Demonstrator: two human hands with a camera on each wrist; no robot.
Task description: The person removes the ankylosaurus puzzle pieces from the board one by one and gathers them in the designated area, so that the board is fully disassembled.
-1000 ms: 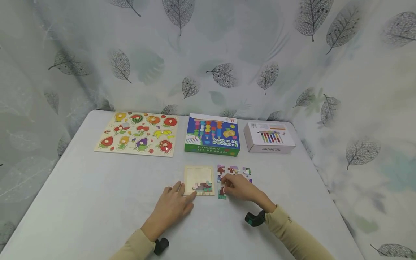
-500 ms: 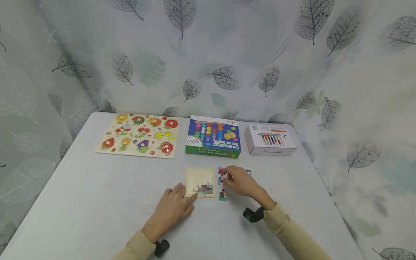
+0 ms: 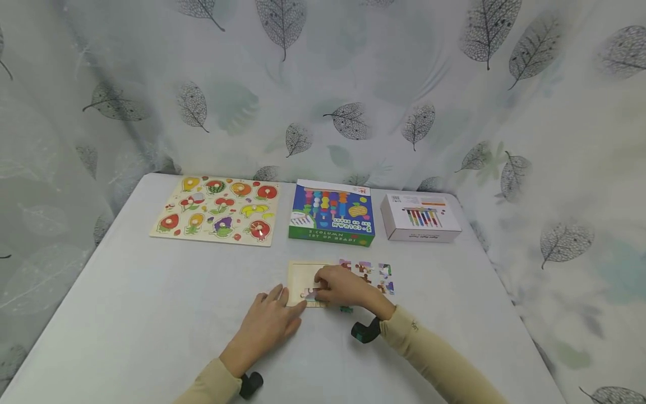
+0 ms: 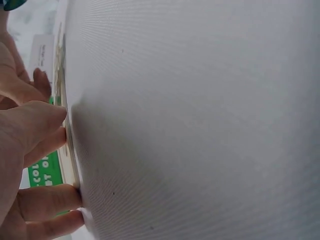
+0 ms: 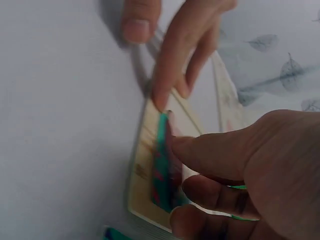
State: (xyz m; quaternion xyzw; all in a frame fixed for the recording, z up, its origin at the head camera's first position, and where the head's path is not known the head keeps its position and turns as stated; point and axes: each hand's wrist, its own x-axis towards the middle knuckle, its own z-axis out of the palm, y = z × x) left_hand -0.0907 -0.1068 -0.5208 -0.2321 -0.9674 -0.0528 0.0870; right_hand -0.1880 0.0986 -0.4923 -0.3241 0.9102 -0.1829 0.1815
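A small square wooden puzzle tray (image 3: 296, 275) lies at the middle of the table, with joined jigsaw pieces (image 5: 161, 170) along its near edge. My left hand (image 3: 270, 320) rests at the tray's near left corner with fingers extended, fingertips at the rim in the left wrist view. Over the tray's right half is my right hand (image 3: 345, 289), thumb and fingers curled in a pinch on a puzzle piece mostly hidden by them. Several loose puzzle pieces (image 3: 384, 270) lie right of the tray; the right hand covers some. One green-edged piece (image 3: 346, 309) shows below that hand.
Behind the tray stand a blue and green bead-set box (image 3: 330, 213) and a white box (image 3: 420, 217). A fruit peg puzzle board (image 3: 217, 211) lies at the back left. Leaf-print fabric (image 3: 348, 84) hangs behind the white-covered table (image 3: 176, 314).
My right hand has moved left from the loose pieces to over the tray, uncovering several pieces on the right. The left hand stays at the tray's corner.
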